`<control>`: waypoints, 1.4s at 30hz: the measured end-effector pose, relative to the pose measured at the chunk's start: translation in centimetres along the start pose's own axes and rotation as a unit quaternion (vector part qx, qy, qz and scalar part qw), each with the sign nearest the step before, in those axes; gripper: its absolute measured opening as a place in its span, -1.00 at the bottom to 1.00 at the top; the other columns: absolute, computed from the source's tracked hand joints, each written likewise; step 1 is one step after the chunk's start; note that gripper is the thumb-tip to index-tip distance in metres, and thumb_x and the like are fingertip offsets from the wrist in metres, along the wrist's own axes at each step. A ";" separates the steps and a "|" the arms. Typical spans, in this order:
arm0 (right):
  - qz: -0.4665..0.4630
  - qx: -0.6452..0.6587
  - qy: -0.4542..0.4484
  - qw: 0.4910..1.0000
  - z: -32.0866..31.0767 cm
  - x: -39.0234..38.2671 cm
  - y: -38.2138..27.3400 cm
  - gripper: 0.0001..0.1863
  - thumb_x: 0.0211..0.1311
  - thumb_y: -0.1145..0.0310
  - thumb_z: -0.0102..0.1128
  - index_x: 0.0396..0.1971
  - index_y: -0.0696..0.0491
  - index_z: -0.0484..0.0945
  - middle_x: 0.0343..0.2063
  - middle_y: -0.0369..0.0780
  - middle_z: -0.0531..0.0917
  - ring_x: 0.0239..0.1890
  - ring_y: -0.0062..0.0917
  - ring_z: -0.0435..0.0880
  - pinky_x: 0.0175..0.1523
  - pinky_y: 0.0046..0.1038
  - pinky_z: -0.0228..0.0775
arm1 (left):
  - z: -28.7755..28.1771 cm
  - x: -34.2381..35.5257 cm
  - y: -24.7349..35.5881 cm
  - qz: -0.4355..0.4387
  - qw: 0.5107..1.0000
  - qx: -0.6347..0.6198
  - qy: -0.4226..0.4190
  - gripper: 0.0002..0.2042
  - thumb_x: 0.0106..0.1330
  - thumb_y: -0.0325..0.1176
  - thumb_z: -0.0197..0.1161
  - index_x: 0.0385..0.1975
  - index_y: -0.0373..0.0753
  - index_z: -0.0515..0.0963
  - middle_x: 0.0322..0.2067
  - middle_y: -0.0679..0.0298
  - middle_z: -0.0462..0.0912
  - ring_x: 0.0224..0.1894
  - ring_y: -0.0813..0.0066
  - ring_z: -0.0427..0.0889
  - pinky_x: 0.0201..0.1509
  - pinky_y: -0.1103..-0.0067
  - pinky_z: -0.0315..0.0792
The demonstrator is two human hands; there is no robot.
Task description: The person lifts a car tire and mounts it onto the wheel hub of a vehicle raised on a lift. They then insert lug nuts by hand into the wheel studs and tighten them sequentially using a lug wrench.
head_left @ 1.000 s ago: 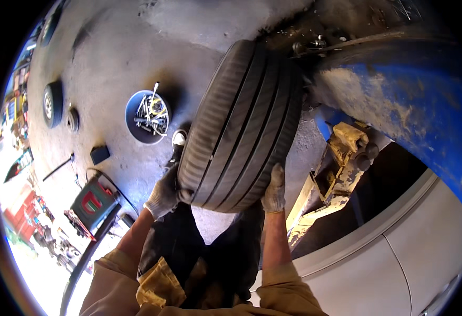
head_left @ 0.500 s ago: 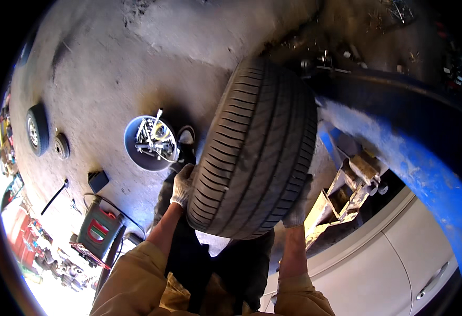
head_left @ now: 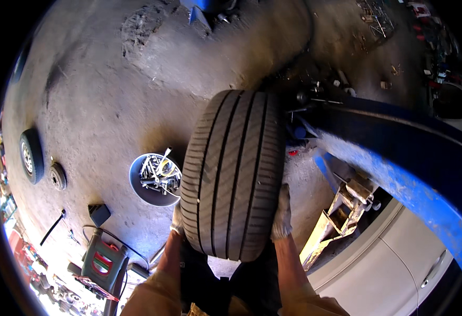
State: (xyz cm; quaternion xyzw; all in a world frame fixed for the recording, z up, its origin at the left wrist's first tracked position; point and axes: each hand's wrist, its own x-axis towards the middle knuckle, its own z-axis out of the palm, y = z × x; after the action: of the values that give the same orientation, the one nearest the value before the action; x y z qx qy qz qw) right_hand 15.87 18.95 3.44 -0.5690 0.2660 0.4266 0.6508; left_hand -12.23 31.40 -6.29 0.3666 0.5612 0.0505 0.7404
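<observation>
Head view: gloved left hand (head_left: 176, 220) and right hand (head_left: 282, 215) clasped around ribbed rubber tyre (head_left: 233, 174).

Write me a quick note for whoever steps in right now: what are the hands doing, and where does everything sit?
Left hand: gloved, pressed on the tyre's left side.
Right hand: gloved, pressed on its right side.
Tyre: gripped between both hands, tread facing up, held over the concrete floor.
Nearby: bowl of tools to the left, blue lift arm and white car to the right.
Done: tyre is held up.
Left: it is not set down or mounted anywhere.

Blue lift arm (head_left: 399, 152) crowds right; left seemingly open
</observation>
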 end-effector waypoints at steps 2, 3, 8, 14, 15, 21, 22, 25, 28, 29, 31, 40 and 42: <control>0.006 -0.030 -0.005 1.000 1.6 -2.1 -0.6 -0.34 0.50 -0.21 0.00 0.25 0.07 0.50 0.06 -0.25 0.66 0.01 -0.49 0.66 0.17 -0.38 0.55 | -0.3 -1.4 1.2 -0.002 1.000 0.003 0.005 -0.65 0.46 -0.29 0.21 0.09 -0.43 0.56 -0.03 0.16 0.73 0.00 0.50 0.63 0.09 0.51 0.52; -0.010 -0.058 0.016 0.998 2.4 -2.9 -1.4 -0.34 0.50 -0.21 -0.01 0.24 0.07 0.50 0.05 -0.25 0.66 0.00 -0.49 0.66 0.16 -0.39 0.55 | -0.2 -2.1 1.8 -0.002 1.000 0.001 0.004 -0.65 0.46 -0.29 0.21 0.09 -0.43 0.56 -0.03 0.16 0.73 0.00 0.50 0.63 0.09 0.51 0.52; -0.046 -0.175 -0.028 0.983 7.7 -5.4 -9.2 -0.35 0.50 -0.24 -0.04 0.13 0.08 0.59 -0.04 -0.28 0.68 -0.09 -0.57 0.66 0.08 -0.47 0.54 | 1.7 -4.7 6.6 0.052 0.998 0.030 -0.006 -0.64 0.46 -0.30 0.20 0.10 -0.43 0.55 -0.01 0.16 0.73 0.02 0.50 0.63 0.10 0.50 0.53; -0.099 -0.238 -0.071 0.964 14.1 -3.2 -19.3 -0.44 0.60 -0.06 -0.09 0.26 0.10 0.49 0.13 -0.26 0.59 0.08 -0.59 0.58 0.24 -0.49 0.46 | 4.7 -6.1 21.8 -0.008 0.994 -0.106 0.035 -0.57 0.52 -0.21 0.09 0.09 -0.52 0.56 -0.11 0.13 0.75 -0.11 0.47 0.69 -0.04 0.53 0.59; -0.095 -0.190 -0.120 0.970 14.5 -3.5 -20.8 -0.43 0.61 -0.04 -0.10 0.29 0.11 0.46 0.16 -0.25 0.58 0.11 -0.58 0.57 0.25 -0.49 0.44 | 5.7 -5.4 25.2 0.052 0.998 -0.039 0.015 -0.55 0.53 -0.18 0.08 0.08 -0.53 0.56 -0.13 0.13 0.75 -0.12 0.48 0.68 -0.03 0.53 0.58; -0.248 -0.051 -0.071 0.965 11.6 -5.5 -16.9 -0.48 0.56 0.20 -0.02 0.38 0.14 0.34 0.24 -0.19 0.53 0.19 -0.52 0.55 0.25 -0.48 0.45 | 14.2 4.4 38.8 0.135 0.980 0.125 0.078 -0.46 0.49 0.08 0.17 -0.15 -0.44 0.65 -0.43 0.18 0.70 -0.44 0.51 0.59 -0.32 0.54 0.50; -0.346 -0.094 0.007 0.933 10.9 -4.8 -14.6 -0.49 0.54 0.27 0.01 0.39 0.15 0.33 0.24 -0.19 0.53 0.19 -0.52 0.55 0.22 -0.47 0.47 | 15.2 5.4 40.0 0.107 0.979 0.160 0.069 -0.45 0.47 0.12 0.19 -0.23 -0.41 0.66 -0.51 0.21 0.67 -0.52 0.54 0.54 -0.43 0.54 0.46; -0.421 -0.117 0.018 0.899 6.8 -1.0 -14.6 -0.56 0.51 0.43 0.05 0.32 0.16 0.39 0.14 -0.21 0.60 0.13 -0.50 0.60 0.18 -0.48 0.52 | 19.2 6.2 42.4 0.205 0.954 0.217 -0.008 -0.44 0.43 0.16 0.24 -0.37 -0.36 0.59 -0.59 0.30 0.56 -0.60 0.61 0.46 -0.52 0.56 0.36; -0.380 -0.222 0.051 0.896 6.3 3.2 -19.6 -0.60 0.53 0.36 0.03 0.27 0.15 0.45 0.07 -0.20 0.66 0.09 -0.44 0.64 0.22 -0.46 0.51 | 23.4 4.0 43.9 0.297 0.872 0.388 -0.018 -0.35 0.31 0.29 0.29 -0.30 -0.37 0.62 -0.48 0.23 0.61 -0.50 0.63 0.54 -0.44 0.61 0.42; -0.400 -0.272 0.077 0.872 7.3 4.6 -21.1 -0.59 0.53 0.32 0.03 0.28 0.15 0.44 0.09 -0.17 0.65 0.10 -0.42 0.64 0.23 -0.45 0.50 | 23.9 2.1 43.5 0.318 0.863 0.393 0.023 -0.42 0.38 0.19 0.26 -0.17 -0.38 0.61 -0.43 0.16 0.66 -0.43 0.48 0.63 -0.31 0.54 0.50; -0.364 -0.384 0.121 0.840 9.8 6.6 -24.1 -0.55 0.54 0.24 0.04 0.29 0.15 0.43 0.12 -0.12 0.63 0.11 -0.38 0.63 0.26 -0.43 0.48 | 24.8 -1.1 42.3 0.315 0.911 0.262 0.051 -0.56 0.45 -0.11 0.25 0.06 -0.41 0.54 -0.25 0.10 0.72 -0.30 0.33 0.73 -0.14 0.50 0.62; -0.214 -0.518 0.120 0.819 16.3 11.5 -32.6 0.12 0.23 -0.57 -0.10 0.32 0.26 0.36 0.15 0.24 0.55 0.22 0.05 0.56 0.27 -0.15 0.42 | 28.3 -1.3 38.1 0.353 0.813 0.402 0.231 -0.30 0.12 -0.48 0.54 0.34 -0.21 0.46 0.21 0.06 0.62 0.17 0.31 0.68 0.23 0.45 0.56; -0.363 -0.493 0.021 0.791 18.3 13.9 -35.1 -0.08 0.29 -0.37 0.03 0.28 0.22 0.40 0.08 0.20 0.61 0.10 0.05 0.64 0.15 -0.17 0.52 | 30.3 -0.2 41.0 0.420 0.776 0.411 0.229 -0.38 0.14 -0.51 0.50 0.28 -0.21 0.52 0.23 0.05 0.60 0.22 0.20 0.64 0.22 0.39 0.57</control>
State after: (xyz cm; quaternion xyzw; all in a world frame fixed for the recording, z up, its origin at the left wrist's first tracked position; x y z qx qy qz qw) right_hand 50.33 40.58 13.79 -0.8760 -0.1929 0.2200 0.3834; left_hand 27.87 46.34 21.50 0.8132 0.4717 0.2035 0.2735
